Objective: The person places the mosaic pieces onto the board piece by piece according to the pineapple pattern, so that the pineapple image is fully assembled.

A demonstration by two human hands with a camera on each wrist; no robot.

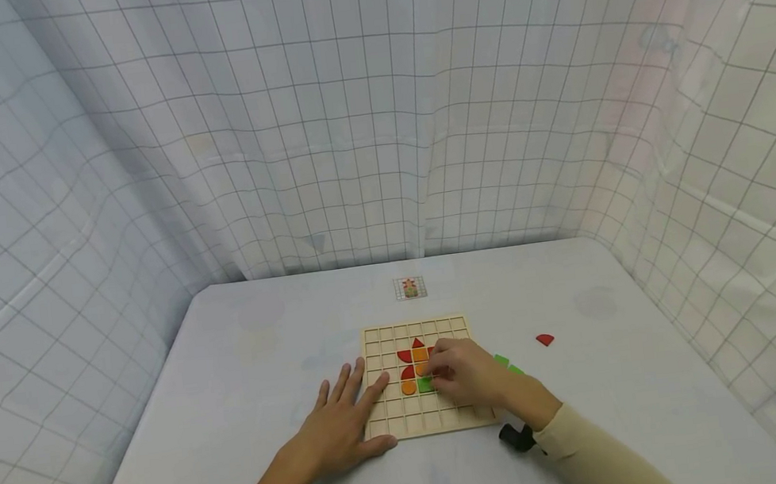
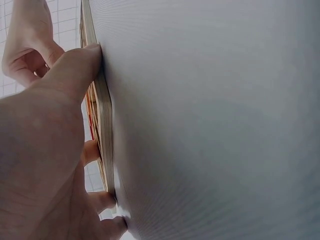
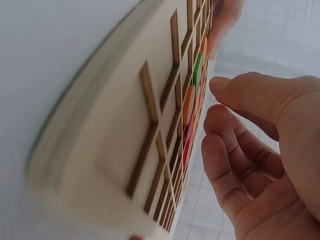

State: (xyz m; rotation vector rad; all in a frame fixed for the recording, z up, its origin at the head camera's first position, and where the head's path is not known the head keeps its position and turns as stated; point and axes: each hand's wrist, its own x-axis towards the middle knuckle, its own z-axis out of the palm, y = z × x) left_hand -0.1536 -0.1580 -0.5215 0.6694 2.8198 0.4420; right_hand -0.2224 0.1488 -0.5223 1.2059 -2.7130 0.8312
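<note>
Left grip [image 1: 341, 429] spread, steadying the board [image 1: 413, 406] — right grip [image 1: 466, 373] loosely curled, pinching nothing visible — square the green piece [image 1: 424, 385] gently.

On the white table [image 1: 282, 318], the light wooden grid board [image 1: 451, 418] sits near the middle. The small printed card [image 1: 410, 288] lies behind it, close to the table's far edge. The white checked curtain [image 1: 326, 137] hangs behind that edge.

The left hand [image 1: 338, 431] is at the board's left edge, its thumb by the near left corner. The right hand [image 1: 468, 373] is over the board's right part.

On the board, the red triangle [image 1: 418, 343] is behind the orange square [image 1: 420, 355]. Closer in, the orange circle [image 1: 408, 387] is just left of the green square [image 1: 425, 385].

Right of the board lie green pieces [image 1: 501, 359], partly hidden by the arm. Farther right lies the red quarter-circle piece [image 1: 545, 339].
</note>
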